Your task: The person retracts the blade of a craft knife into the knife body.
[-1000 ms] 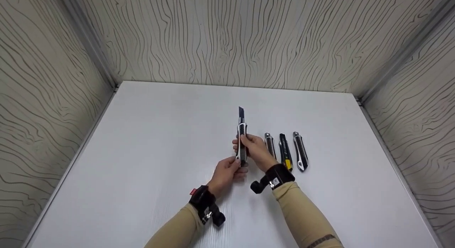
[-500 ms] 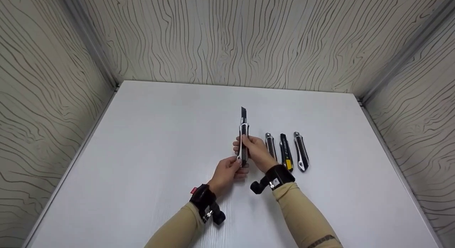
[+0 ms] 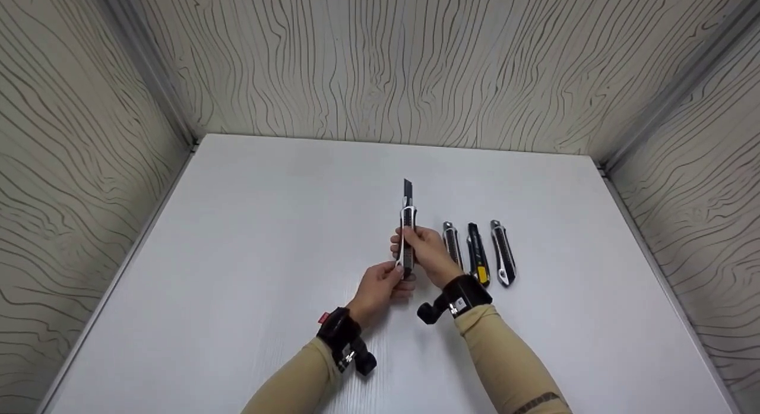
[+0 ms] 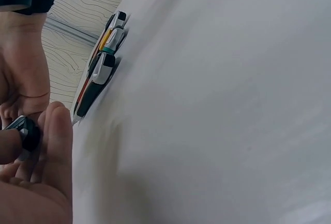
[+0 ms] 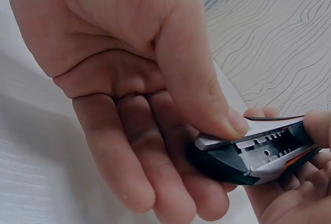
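A utility knife (image 3: 408, 215) with a silver and dark handle is held upright in the head view, its dark blade (image 3: 408, 189) pointing to the far wall. My right hand (image 3: 433, 255) grips the handle's middle, its thumb lying on the front face. At the rear end, my left hand (image 3: 374, 290) pinches the handle between thumb and fingers. The right wrist view shows the left thumb (image 5: 194, 79) on the rear end of the handle (image 5: 264, 157). The blade is out of sight there. In the left wrist view only the dark rear end (image 4: 31, 135) shows.
Three more knives lie in a row right of the hands: a silver-and-dark one (image 3: 452, 242) partly behind the right hand, a black-and-yellow one (image 3: 477, 256), and another silver-and-dark one (image 3: 503, 253). The white table (image 3: 267, 224) ends at wood-patterned walls (image 3: 368, 69).
The knife has shifted slightly to the right since a second ago. Both hands keep their hold, and the other knives lie as before.
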{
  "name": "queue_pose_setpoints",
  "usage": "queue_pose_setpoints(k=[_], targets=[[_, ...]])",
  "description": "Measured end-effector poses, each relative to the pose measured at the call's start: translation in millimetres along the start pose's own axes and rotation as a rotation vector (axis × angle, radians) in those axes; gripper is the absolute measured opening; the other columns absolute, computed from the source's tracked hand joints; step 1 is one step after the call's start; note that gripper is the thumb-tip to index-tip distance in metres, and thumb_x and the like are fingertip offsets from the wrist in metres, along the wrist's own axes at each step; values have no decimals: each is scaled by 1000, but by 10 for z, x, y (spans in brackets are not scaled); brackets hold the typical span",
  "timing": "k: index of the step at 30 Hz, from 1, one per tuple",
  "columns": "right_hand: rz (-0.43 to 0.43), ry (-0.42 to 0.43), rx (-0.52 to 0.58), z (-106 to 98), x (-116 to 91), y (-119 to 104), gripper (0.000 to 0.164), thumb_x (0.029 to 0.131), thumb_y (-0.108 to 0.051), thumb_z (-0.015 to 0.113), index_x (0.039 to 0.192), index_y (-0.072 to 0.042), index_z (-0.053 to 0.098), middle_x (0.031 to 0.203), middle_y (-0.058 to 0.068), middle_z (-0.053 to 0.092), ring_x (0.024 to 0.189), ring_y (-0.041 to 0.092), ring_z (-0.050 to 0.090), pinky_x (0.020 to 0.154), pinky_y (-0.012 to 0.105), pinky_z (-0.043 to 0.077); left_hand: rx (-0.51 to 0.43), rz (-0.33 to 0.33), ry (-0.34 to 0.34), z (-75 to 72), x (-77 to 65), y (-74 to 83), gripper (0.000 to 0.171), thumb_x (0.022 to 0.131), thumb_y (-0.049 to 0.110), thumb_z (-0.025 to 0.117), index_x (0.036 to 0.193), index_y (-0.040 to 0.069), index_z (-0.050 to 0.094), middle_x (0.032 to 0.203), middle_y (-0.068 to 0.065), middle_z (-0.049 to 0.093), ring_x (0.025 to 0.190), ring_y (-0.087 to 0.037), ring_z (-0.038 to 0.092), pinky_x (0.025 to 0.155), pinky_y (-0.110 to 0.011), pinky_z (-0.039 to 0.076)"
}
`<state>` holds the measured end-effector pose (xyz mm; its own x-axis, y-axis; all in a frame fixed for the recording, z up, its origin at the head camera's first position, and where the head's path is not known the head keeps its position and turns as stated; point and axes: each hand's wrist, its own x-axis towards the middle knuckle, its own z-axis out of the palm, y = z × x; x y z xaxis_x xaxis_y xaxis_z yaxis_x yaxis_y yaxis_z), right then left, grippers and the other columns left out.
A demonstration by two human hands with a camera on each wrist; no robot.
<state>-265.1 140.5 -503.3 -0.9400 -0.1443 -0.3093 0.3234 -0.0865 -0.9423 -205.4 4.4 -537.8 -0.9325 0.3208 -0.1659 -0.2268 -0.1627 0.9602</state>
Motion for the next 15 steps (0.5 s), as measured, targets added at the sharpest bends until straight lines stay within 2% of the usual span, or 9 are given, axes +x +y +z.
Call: queue_pose_setpoints(k=[4,15], targets=[[-6,6,-15,-1,-3,9,34,104,-19,46,124,8,54,98,9,68,82,15,68,80,29,59,16,-8,6,-1,-2,-2,32,104,13,44,122,-11,55,112,-29,67,95,-31,71,85,-41,60],[-21,-4,-27,12,14,33,36,103,-15,46,127,12,49,98,9,68,79,14,68,77,26,58,23,-5,16,-8,8,-13,33,104,13,44,124,-10,55,111,-29,67,98,-36,70,85,-40,60]])
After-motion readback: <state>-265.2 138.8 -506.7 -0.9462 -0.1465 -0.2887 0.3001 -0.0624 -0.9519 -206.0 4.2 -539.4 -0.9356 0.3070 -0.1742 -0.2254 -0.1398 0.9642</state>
